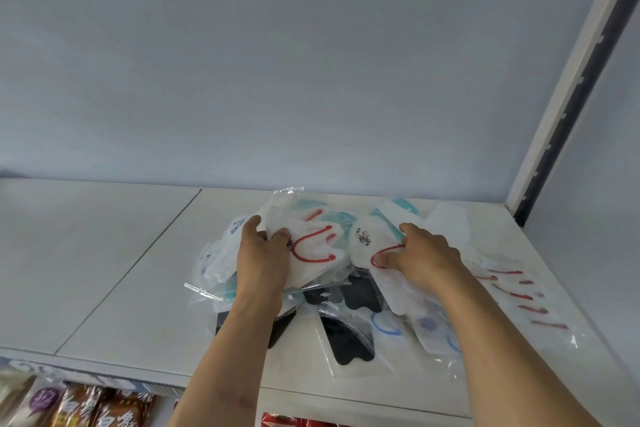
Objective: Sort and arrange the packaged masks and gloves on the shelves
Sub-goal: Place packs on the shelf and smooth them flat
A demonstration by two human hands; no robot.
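No writing on the packets can be read; snack packs (79,406) at 7 o'clock carry blurred characters. The left hand (263,260) pinches a bagged white mask with red loops (311,253). The right hand (424,258) grips a white mask with a cartoon print (363,239). Both lie atop the pile (349,302) on the white shelf (121,253), centre-right.

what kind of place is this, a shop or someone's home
Most likely a shop aisle: a white metal shelf with a slotted upright, a heap of bagged masks under both hands, and packaged snacks on the tier below.
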